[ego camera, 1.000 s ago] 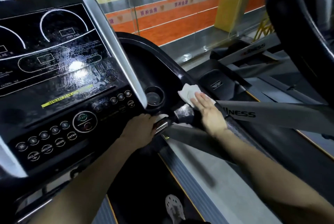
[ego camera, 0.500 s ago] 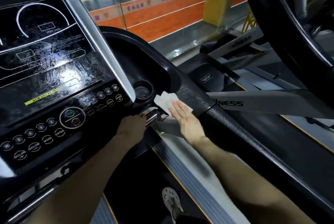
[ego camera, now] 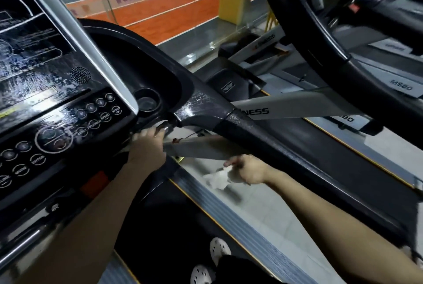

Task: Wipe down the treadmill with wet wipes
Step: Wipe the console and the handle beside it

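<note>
The treadmill console (ego camera: pixel 45 100), streaked wet, fills the left, and its black handrail (ego camera: pixel 251 132) slants down to the right above the grey side rail (ego camera: pixel 231 212). My left hand (ego camera: pixel 148 146) is curled round the short metal grip (ego camera: pixel 168 126) at the console's lower right corner. My right hand (ego camera: pixel 249 169), below the handrail and over the side rail, pinches the crumpled wet wipe (ego camera: pixel 217 179), which hangs just left of my fingers.

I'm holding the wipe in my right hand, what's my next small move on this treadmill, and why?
Probably raise the right hand and press the wipe onto the black handrail, lower down. The wipe hangs pinched below the rail, off it, and the rail shines wet only near the cup holder.
</note>
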Tool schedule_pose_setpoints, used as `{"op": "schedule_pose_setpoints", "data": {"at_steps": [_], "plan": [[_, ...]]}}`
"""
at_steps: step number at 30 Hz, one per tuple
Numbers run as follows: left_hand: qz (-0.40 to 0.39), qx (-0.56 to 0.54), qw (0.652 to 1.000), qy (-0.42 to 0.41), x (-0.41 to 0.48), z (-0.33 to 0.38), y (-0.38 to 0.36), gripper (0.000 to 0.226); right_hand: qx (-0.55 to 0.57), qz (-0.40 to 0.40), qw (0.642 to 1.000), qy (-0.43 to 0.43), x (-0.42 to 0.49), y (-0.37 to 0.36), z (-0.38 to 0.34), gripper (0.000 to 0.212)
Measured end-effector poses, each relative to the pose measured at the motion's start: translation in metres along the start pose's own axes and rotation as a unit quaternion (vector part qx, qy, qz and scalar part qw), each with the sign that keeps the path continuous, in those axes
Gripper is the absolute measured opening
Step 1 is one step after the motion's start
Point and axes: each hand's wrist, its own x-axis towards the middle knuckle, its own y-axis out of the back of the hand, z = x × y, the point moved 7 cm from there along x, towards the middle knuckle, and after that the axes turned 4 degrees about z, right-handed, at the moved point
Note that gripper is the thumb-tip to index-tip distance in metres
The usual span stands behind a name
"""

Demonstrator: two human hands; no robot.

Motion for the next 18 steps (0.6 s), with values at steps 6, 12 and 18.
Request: {"op": "schedule_pose_setpoints", "data": {"at_steps": [6,12,18], "plan": [[-0.28,-0.419,0.863,-0.048,-0.061,0.124,0.003,0.092,0.321,-0.021,0.945,-0.054,-0.046,-0.01,0.025,0.03],[-0.304,-0.535,0.786,0.06,-0.086,0.201,0.009,0.044,0.43,-0.028,0.902,-0.034,-0.1,0.006,0.061,0.032],[-0.077,-0.342,0.937,-0.014,-0.106,0.308,0.019,0.031,0.473,0.113,0.853,-0.189,-0.182,-0.004,0.159,0.021]]}}
